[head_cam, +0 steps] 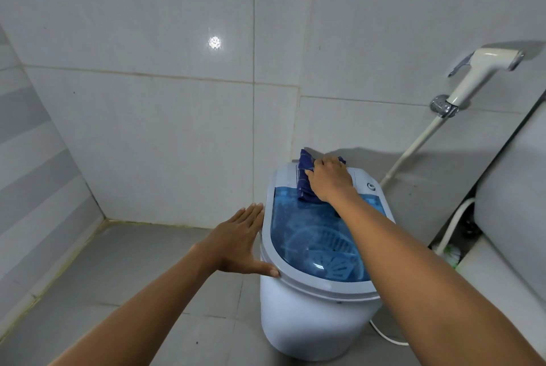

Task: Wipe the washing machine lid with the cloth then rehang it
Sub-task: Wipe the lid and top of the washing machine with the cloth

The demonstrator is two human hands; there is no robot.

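A small white washing machine stands on the grey floor, right of centre. Its lid is see-through blue with a pale grey rim, and the drum shows beneath it. A dark blue cloth lies bunched at the lid's far end, over the grey control strip. My right hand presses down on the cloth, fingers closed over it. My left hand lies flat against the lid's left rim, fingers spread, thumb on the rim's near edge.
Grey tiled walls meet in a corner behind and to the left. A white hand sprayer hangs in a chrome holder on the right wall, its hose running down. A white toilet tank fills the right edge. A white cable trails behind the machine.
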